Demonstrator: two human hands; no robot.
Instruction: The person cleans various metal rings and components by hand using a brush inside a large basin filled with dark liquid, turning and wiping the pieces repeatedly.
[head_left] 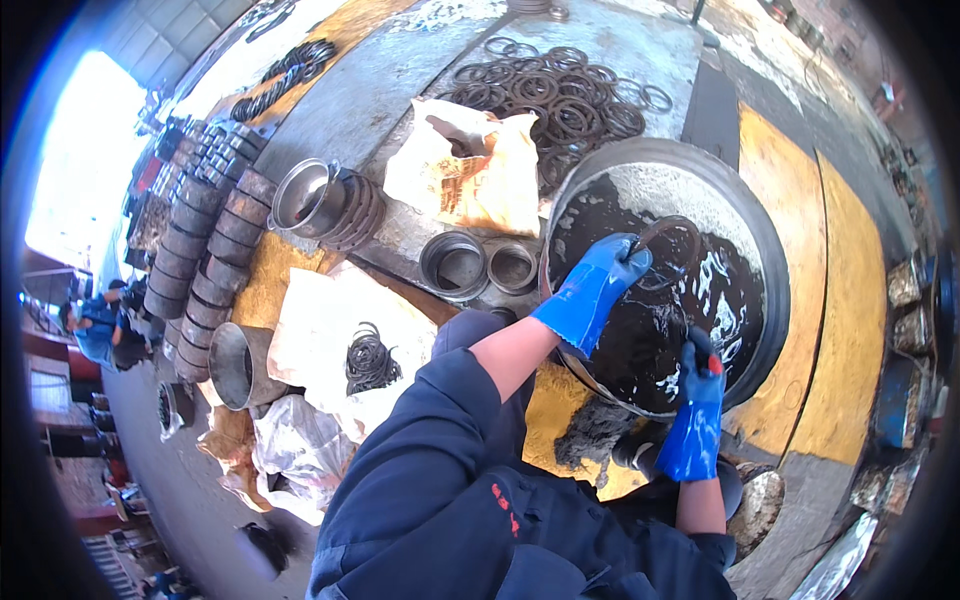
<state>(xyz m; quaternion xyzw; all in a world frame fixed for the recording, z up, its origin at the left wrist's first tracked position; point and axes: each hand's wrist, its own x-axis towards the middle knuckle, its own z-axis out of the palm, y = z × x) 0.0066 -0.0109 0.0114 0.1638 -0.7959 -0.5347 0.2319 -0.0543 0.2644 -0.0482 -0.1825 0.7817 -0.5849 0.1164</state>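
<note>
My left hand (617, 268), in a blue rubber glove, is closed on the edge of a dark ring (682, 222). The ring is tilted over a wide round tub (775, 290) of black, glossy liquid (620, 340). My right hand (701, 372), in a matching glove with darkened, wet-looking fingers and a red patch by the thumb, is curled at the tub's near right side. A thin dark shape rises from its fingers; what it holds I cannot make out. Pale suds lie along the tub's far inner wall, and streaks shine on the liquid.
A heap of dark rings (570, 95) lies beyond the tub. Left of it are an open sack (465, 165), two short metal cylinders (455, 263) and a metal pot (308, 198). Thin rings (371, 360) rest on a pale sack (320, 325). Stacked cylinders (205, 270) and a person (97, 325) are farther left.
</note>
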